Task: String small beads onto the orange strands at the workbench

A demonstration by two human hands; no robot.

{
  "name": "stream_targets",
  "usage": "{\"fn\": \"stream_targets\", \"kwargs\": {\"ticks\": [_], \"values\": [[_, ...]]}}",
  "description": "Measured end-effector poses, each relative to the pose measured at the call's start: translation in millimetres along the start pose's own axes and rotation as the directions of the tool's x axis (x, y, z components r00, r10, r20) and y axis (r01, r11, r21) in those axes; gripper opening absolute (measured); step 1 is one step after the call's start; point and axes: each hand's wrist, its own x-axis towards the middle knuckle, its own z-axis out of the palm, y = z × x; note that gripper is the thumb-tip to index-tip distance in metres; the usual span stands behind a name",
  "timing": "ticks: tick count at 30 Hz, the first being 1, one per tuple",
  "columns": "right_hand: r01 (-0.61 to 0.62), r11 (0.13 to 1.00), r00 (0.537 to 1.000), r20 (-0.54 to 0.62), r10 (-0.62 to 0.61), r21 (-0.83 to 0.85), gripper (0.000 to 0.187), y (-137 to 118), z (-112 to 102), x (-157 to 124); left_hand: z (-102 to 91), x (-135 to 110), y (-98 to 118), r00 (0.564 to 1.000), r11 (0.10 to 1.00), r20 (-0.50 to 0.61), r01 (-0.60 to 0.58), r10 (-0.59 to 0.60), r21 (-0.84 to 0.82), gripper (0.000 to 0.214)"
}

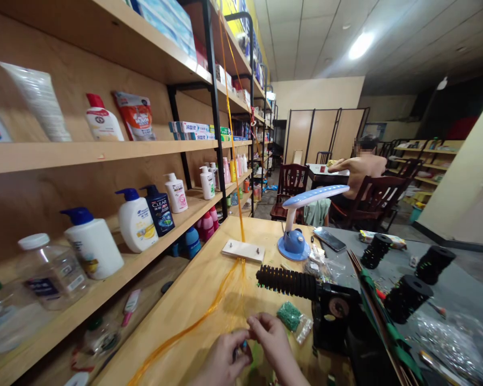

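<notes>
My left hand [225, 358] and my right hand [270, 339] meet low in the view above the wooden table, fingertips pinched close together. A small bluish thing shows between my left fingers, too small to name. What my right fingertips pinch is hidden. Fine orange threads [230, 303] fan down toward my hands from a pale clamping plate [243, 251] with two bolts. A thicker orange bundle [173, 339] sweeps to the lower left. Beside my right hand lies a bag of green beads [290, 316].
A black ridged roller [287, 282] on a stand juts in at right. Behind it stands a blue desk lamp [293, 244], near a phone [329, 239]. Black spools [408, 298] crowd the grey table. Shelves [104, 153] with bottles line the left. A person [364, 163] sits farther back.
</notes>
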Motion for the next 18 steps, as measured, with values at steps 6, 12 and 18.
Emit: {"fn": "stream_targets", "kwargs": {"ticks": [6, 12, 18], "values": [[-0.024, 1.0, 0.999, -0.029, 0.024, -0.008, 0.056, -9, -12, -10, -3.5, -3, 3, 1.0, 1.0, 0.029, 0.012, -0.013, 0.019, 0.03], [-0.086, 0.996, 0.991, -0.099, 0.087, 0.013, 0.06, -10, -21, -30, 5.5, -7, -2, 0.97, 0.998, -0.238, 0.038, -0.046, -0.04, 0.013], [-0.122, 0.969, 0.971, -0.178, 0.162, 0.216, 0.067, -4, -12, -52, 48.6, -11, 6, 0.889, 0.998, -0.454, -0.054, 0.058, 0.021, 0.008]]}}
